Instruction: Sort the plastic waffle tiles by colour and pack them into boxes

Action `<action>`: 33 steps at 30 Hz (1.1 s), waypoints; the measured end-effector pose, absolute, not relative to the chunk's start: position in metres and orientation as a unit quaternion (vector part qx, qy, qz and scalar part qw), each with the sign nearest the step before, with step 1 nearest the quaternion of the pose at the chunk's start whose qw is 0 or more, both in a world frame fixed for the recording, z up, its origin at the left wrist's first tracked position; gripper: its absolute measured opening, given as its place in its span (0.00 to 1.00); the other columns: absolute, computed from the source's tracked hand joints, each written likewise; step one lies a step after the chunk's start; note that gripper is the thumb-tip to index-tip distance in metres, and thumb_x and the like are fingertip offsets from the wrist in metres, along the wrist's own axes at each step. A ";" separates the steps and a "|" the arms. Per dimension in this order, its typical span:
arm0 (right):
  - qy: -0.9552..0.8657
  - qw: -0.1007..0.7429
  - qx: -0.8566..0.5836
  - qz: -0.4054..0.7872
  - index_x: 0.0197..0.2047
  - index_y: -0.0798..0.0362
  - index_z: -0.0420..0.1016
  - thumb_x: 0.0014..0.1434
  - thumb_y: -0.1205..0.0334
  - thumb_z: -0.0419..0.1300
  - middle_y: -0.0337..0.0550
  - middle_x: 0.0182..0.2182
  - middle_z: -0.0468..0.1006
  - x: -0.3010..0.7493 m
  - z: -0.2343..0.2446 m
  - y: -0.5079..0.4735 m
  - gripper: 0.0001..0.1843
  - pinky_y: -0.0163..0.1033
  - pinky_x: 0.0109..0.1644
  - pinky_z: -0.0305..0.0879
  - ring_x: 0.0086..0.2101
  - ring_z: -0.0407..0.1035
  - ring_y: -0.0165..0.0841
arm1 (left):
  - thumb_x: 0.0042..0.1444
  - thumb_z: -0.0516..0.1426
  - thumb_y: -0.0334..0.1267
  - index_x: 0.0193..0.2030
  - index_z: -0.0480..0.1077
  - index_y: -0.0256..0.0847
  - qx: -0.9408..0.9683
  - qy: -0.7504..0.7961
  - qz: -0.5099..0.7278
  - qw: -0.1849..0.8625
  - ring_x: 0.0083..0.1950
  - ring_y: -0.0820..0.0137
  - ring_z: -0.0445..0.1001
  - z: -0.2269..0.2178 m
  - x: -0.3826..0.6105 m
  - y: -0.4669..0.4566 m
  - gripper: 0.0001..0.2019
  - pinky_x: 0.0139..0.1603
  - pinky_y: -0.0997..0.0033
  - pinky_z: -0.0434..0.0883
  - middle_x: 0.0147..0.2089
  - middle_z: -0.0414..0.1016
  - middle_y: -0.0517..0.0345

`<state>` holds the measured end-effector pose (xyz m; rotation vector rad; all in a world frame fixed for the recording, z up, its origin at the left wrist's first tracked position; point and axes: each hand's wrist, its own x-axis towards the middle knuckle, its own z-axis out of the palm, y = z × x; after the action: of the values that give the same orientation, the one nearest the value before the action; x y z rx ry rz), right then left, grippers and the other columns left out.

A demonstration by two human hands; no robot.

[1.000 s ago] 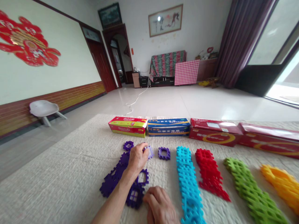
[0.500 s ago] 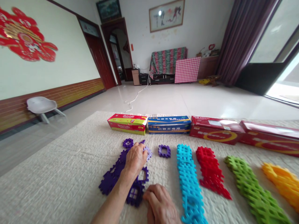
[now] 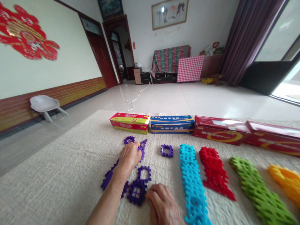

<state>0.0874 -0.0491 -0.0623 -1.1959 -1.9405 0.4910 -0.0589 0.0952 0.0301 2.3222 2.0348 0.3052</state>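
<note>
My left hand (image 3: 130, 154) is closed, thumb and fingers pinching the edge of a purple interlocking block (image 3: 142, 150) among the loose purple pieces. Its palm and forearm cover part of that group. Nearer to me lie a purple window block (image 3: 137, 192) and an open square purple block (image 3: 144, 173). A round purple block (image 3: 129, 140) rests just beyond the left hand. My right hand (image 3: 165, 204) lies on the mat with curled fingers, right of the window block; the fingertips are turned under, hiding anything inside.
Right of a lone purple square (image 3: 167, 151) run rows of blue (image 3: 193, 184), red (image 3: 214, 172), green (image 3: 260, 190) and yellow blocks (image 3: 287, 181). Behind them stand a red-and-yellow box (image 3: 130, 123), a blue box (image 3: 172, 125) and two dark red boxes (image 3: 221, 129) on the quilted mat (image 3: 58, 168).
My left hand has shifted slightly left and toward me; the block at its fingertips has turned and looks darker. The right hand stays in nearly the same place. The whole view has shifted slightly.
</note>
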 end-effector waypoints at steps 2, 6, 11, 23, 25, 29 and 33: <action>-0.767 0.391 -0.470 0.198 0.40 0.46 0.69 0.53 0.78 0.52 0.40 0.40 0.72 0.088 -0.063 -0.049 0.18 0.35 0.45 0.63 0.41 0.66 0.32 | 0.55 0.52 0.32 0.46 0.74 0.40 0.733 0.671 0.113 -0.005 0.43 0.61 0.77 0.033 -0.062 0.095 0.14 0.42 0.68 0.67 0.40 0.79 0.48; -0.770 0.386 -0.467 0.200 0.42 0.47 0.69 0.53 0.77 0.52 0.40 0.41 0.72 0.089 -0.064 -0.048 0.18 0.35 0.45 0.63 0.41 0.66 0.33 | 0.54 0.53 0.32 0.47 0.74 0.39 0.717 0.667 0.185 0.080 0.34 0.66 0.76 0.027 -0.055 0.099 0.15 0.37 0.71 0.67 0.30 0.78 0.55; -0.766 0.380 -0.475 0.208 0.42 0.46 0.69 0.52 0.78 0.52 0.40 0.41 0.72 0.089 -0.061 -0.050 0.19 0.35 0.45 0.63 0.41 0.66 0.33 | 0.54 0.54 0.34 0.47 0.74 0.38 0.722 0.632 0.187 0.210 0.28 0.71 0.74 0.011 -0.039 0.099 0.14 0.35 0.74 0.66 0.24 0.76 0.60; -0.771 0.381 -0.476 0.186 0.41 0.46 0.68 0.51 0.78 0.51 0.40 0.40 0.72 0.088 -0.057 -0.050 0.19 0.35 0.44 0.63 0.40 0.66 0.34 | 0.45 0.51 0.22 0.52 0.72 0.44 0.860 0.487 0.071 0.136 0.57 0.66 0.71 0.025 -0.055 0.087 0.27 0.61 0.69 0.63 0.55 0.74 0.55; -0.768 0.381 -0.477 0.194 0.41 0.46 0.69 0.51 0.78 0.51 0.40 0.40 0.72 0.089 -0.057 -0.050 0.19 0.35 0.44 0.63 0.41 0.66 0.34 | 0.45 0.50 0.21 0.54 0.71 0.44 0.864 0.479 0.077 0.137 0.59 0.67 0.70 0.019 -0.054 0.089 0.28 0.62 0.69 0.63 0.57 0.73 0.55; -0.765 0.383 -0.476 0.203 0.41 0.47 0.70 0.51 0.78 0.51 0.40 0.41 0.72 0.089 -0.059 -0.050 0.19 0.35 0.45 0.63 0.41 0.66 0.33 | 0.46 0.50 0.22 0.56 0.70 0.42 0.876 0.452 0.087 0.145 0.60 0.66 0.69 0.012 -0.057 0.094 0.29 0.63 0.67 0.63 0.58 0.72 0.54; -0.771 0.378 -0.476 0.191 0.42 0.47 0.69 0.50 0.78 0.52 0.40 0.41 0.72 0.088 -0.061 -0.050 0.20 0.35 0.45 0.63 0.41 0.66 0.33 | 0.44 0.51 0.23 0.54 0.71 0.41 0.875 0.444 0.107 0.159 0.58 0.65 0.70 0.016 -0.061 0.096 0.29 0.61 0.67 0.65 0.57 0.73 0.54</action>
<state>0.0879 -0.0497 -0.0605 -1.2176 -1.9703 0.4881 -0.0611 0.0958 0.0165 2.5021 1.2690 0.3057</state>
